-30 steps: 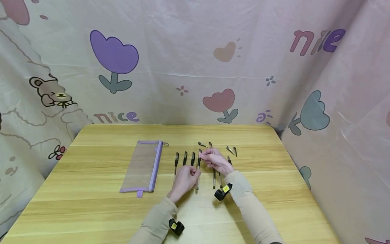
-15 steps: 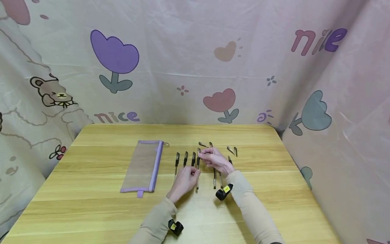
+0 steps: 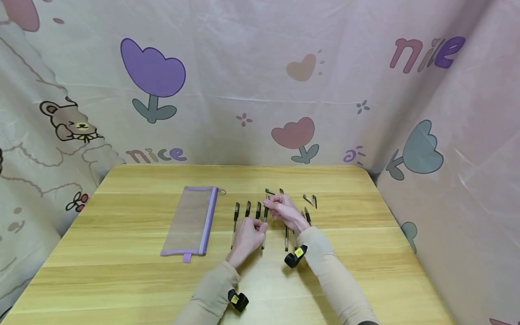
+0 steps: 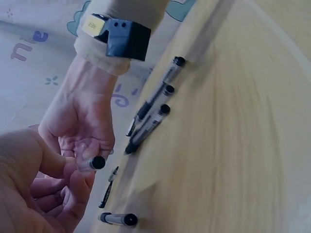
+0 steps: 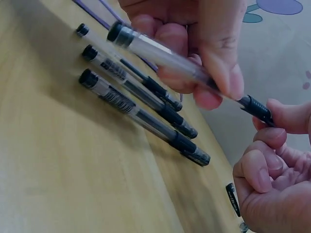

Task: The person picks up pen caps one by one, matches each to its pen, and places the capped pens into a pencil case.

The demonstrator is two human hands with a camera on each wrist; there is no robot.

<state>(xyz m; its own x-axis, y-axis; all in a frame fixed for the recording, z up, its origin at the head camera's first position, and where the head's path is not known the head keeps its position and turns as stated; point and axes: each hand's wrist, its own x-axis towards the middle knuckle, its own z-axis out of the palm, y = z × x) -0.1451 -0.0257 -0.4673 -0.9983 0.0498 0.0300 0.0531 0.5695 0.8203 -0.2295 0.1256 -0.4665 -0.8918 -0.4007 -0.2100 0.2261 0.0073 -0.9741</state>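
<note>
My left hand (image 3: 249, 234) grips the clear barrel of a gel pen (image 5: 165, 58) between thumb and fingers. With thumb and forefinger, my right hand (image 3: 284, 211) pinches the same pen at its black front end, whose tip is hidden by the fingers. The pen is held above the table, its black end plug (image 4: 98, 162) pointing toward me. Left of it lie three capped pens, the nearest of them a black-capped pen (image 5: 146, 116) in the right wrist view. Under and beside my right hand are several more pens, one an uncapped pen (image 3: 307, 215) with its tip showing.
A mesh zip pouch (image 3: 188, 221) with purple edging lies flat on the left of the wooden table (image 3: 122, 280). Loose pen caps lie beyond my right hand, including a clear-and-black cap (image 3: 308, 199). A printed curtain (image 3: 227, 81) hangs round the back and sides.
Both hands stay together on the pen. My left hand has shifted slightly away from me, and the pen's near end has moved up a little with it.
</note>
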